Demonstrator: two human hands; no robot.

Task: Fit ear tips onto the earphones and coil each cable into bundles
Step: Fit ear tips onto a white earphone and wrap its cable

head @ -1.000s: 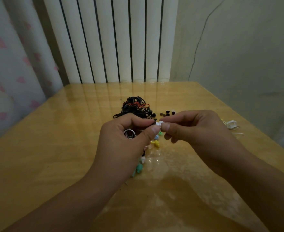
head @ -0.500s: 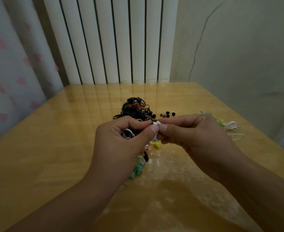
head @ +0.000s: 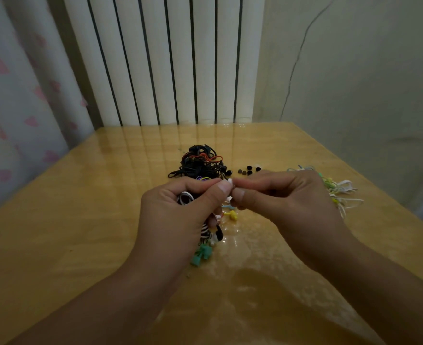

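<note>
Left hand (head: pixel 180 210) pinches the white earbud (head: pixel 229 181); right hand (head: pixel 280 195), pinching the ear tip, meets it thumb-to-thumb above the tabletop (head: pixel 81 220).

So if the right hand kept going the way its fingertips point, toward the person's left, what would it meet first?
The right hand would almost at once meet the left hand: its thumb tip sits against the small white piece pinched between them. Nothing else lies between.
</note>
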